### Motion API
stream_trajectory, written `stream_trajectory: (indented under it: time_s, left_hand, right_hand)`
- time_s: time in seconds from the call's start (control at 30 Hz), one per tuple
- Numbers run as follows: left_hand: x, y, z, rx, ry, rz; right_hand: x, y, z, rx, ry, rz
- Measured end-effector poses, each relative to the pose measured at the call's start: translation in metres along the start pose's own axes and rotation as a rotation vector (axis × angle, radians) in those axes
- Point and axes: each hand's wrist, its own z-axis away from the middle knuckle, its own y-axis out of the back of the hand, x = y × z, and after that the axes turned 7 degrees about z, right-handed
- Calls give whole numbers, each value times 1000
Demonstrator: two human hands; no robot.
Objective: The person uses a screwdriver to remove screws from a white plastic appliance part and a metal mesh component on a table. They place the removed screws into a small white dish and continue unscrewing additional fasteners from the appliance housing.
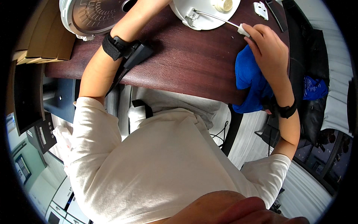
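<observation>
My right hand (269, 46) is closed around the white handle of a screwdriver (219, 18). Its thin metal shaft slants left across a round white plastic cover (207, 25). At the shaft's end is a small white fitting (192, 15) near the cover's edge. A pale yellowish round knob-like part (223, 4) sits on the same cover. My left hand (158, 3) reaches to the upper edge by the cover; its fingers are cut off from view. Left of that forearm stands a white appliance part with a brownish metal disc (93, 15).
The dark red-brown table (179, 63) carries a white socket-like piece (260, 10) and a black bar (275, 15) at far right. Blue cloth (248, 74) hangs over the right edge. Cardboard boxes (48, 33) stand left. A black device (138, 55) lies beside my left wrist.
</observation>
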Motion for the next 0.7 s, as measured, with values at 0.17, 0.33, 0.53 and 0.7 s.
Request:
stream_trajectory:
  time_s: [0.17,0.33,0.53,0.7]
  left_hand:
    - [10,0,1,-3,7,-52]
    - [10,0,4,3,-51,-163]
    - [7,-3,5,59,-18,-313]
    - [19,-8,10,53,-52,-313]
  right_hand:
    - [7,4,-11,45,71,65]
    - [16,10,-31,59,181,125]
    - [11,9,-26,-21,48,-88]
    - [7,-4,-7,-122,-240,-548]
